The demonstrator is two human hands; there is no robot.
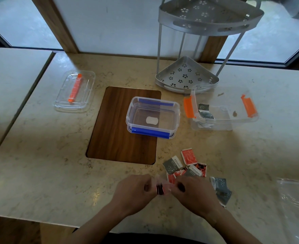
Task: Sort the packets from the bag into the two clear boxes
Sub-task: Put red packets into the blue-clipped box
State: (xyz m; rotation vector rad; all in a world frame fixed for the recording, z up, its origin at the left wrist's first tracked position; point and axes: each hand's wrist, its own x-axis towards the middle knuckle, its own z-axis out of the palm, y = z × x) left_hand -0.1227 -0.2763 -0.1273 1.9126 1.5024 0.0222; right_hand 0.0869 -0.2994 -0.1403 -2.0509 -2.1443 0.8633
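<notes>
Near the front edge of the counter, my left hand (pixel 136 192) and my right hand (pixel 196 194) meet and pinch a red packet (pixel 161 188) between them. Just beyond them lies a loose heap of red and grey packets (pixel 185 166), with more grey packets (pixel 220 188) beside my right hand. The clear box with blue clips (pixel 153 117) stands on a wooden board and holds no packets. The clear box with orange clips (pixel 222 107) stands to its right with two grey packets (pixel 205 110) in its left end.
A clear lid with an orange clip (pixel 74 91) lies at the back left. A grey two-tier metal rack (pixel 187 74) stands behind the boxes. The clear plastic bag (pixel 296 196) lies at the right edge. The wooden board (pixel 113 131) is inset mid-counter.
</notes>
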